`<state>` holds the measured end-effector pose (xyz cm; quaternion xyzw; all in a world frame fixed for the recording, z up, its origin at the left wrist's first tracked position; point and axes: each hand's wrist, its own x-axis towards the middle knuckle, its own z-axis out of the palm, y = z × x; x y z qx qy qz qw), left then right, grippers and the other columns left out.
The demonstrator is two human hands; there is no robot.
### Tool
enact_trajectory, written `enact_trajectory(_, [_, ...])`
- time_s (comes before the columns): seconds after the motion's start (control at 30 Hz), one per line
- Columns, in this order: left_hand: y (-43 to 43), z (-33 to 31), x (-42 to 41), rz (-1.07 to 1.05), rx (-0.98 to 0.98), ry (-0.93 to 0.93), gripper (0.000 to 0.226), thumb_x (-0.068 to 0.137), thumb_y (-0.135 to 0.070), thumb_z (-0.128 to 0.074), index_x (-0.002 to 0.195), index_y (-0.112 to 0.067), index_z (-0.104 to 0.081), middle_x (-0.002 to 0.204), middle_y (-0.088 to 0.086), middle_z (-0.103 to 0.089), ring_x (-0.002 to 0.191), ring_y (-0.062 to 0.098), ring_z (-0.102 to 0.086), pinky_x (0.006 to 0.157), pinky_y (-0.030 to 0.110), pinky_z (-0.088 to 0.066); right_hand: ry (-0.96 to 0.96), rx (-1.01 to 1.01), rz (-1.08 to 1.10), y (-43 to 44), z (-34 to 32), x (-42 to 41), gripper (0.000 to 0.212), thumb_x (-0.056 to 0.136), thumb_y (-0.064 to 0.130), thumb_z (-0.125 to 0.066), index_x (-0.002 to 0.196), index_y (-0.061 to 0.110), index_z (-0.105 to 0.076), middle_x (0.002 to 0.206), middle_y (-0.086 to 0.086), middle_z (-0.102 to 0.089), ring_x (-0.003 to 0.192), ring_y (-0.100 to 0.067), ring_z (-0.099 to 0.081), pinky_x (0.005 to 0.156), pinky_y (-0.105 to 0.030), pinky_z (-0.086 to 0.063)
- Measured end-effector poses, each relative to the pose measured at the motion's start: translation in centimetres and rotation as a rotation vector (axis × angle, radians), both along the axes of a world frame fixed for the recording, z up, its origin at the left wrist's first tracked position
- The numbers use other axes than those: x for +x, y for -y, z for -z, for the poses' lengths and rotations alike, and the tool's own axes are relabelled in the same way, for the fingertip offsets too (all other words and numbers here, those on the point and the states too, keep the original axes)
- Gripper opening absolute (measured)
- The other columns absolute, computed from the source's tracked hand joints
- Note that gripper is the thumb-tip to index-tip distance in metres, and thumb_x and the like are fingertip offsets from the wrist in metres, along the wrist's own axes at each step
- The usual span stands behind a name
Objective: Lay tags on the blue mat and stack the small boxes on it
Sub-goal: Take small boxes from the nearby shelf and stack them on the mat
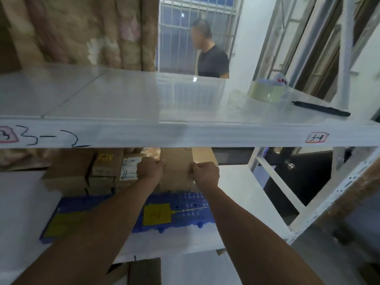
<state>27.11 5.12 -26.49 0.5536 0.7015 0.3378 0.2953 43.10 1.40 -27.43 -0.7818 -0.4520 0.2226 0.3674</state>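
While arms reach under the shelf [185,132], left hand [151,168] and right hand [205,174] grip opposite sides of brown box [176,171] at rear of blue mat [189,202]; yellow tag [157,214] and second tag [61,223] lie flat on it.

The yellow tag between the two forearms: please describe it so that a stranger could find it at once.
Below the white shelf board marked 3-2 lies a blue mat. On it, in front of the brown box that the left hand and right hand grip, lies the yellow tag. Unlike the other yellow tag at the mat's left end, it shows a thin strip running rightwards.
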Motion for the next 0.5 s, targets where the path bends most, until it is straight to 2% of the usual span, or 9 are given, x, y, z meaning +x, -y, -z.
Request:
enact_trajectory(0.1, [-1.3, 1.2, 0.1, -0.043, -0.016, -0.023, 0.043, 0.100, -0.034, -0.056, 0.117, 0.005, -0.067, 0.112, 0.024, -0.069, 0.099, 0.039, -0.066, 0.082, 0.044, -0.056, -0.008, -0.016, -0.054, -2.7, 1.3, 0.4, 0.037, 0.094, 0.039, -0.059, 0.091, 0.011, -0.081, 0.088, -0.012, -0.076, 0.088, -0.031, -0.070, 0.075, -0.029, -0.051])
enact_trajectory(0.17, [-2.1, 2.0, 0.3, -0.061, -0.025, -0.043, 0.043, 0.103, -0.032, -0.052, 0.115, 0.006, -0.068, 0.109, 0.024, -0.069, 0.095, 0.038, -0.065, 0.079, 0.041, -0.054, 0.011, -0.005, -0.089, -4.1, 2.1, 0.6, 0.038, 0.095, 0.040, -0.058, 0.092, 0.010, -0.082, 0.090, -0.014, -0.076, 0.091, -0.032, -0.069, 0.079, -0.031, -0.050])
enact_trajectory(0.3, [-3.3, 3.0, 0.4, -0.077, -0.028, -0.068, 0.041, 0.104, -0.028, -0.051, 0.125, 0.004, -0.065, 0.131, 0.023, -0.062, 0.110, 0.040, -0.062, 0.091, 0.044, -0.050, 0.020, 0.004, -0.135, -5.9, 3.3, 0.5, 0.040, 0.096, 0.042, -0.058, 0.092, 0.010, -0.082, 0.091, -0.015, -0.075, 0.093, -0.031, -0.067, 0.074, -0.031, -0.044])
enact_trajectory(0.4, [-4.2, 3.8, 0.4, -0.100, -0.038, -0.097, 0.042, 0.105, -0.029, -0.048, 0.116, 0.007, -0.067, 0.115, 0.027, -0.067, 0.099, 0.042, -0.065, 0.084, 0.049, -0.053, 0.016, 0.005, -0.151, -7.0, 4.1, 0.5, 0.041, 0.097, 0.043, -0.056, 0.096, 0.010, -0.081, 0.094, -0.016, -0.074, 0.095, -0.033, -0.065, 0.076, -0.033, -0.045])
enact_trajectory(0.5, [-4.8, 4.5, 0.6, -0.105, -0.039, -0.127, 0.041, 0.106, -0.025, -0.046, 0.111, 0.009, -0.067, 0.109, 0.030, -0.067, 0.099, 0.044, -0.065, 0.083, 0.050, -0.053, 0.039, 0.011, -0.179, -7.7, 4.8, 0.4, 0.044, 0.099, 0.041, -0.054, 0.094, 0.007, -0.080, 0.090, -0.016, -0.073, 0.088, -0.031, -0.064, 0.072, -0.030, -0.039])
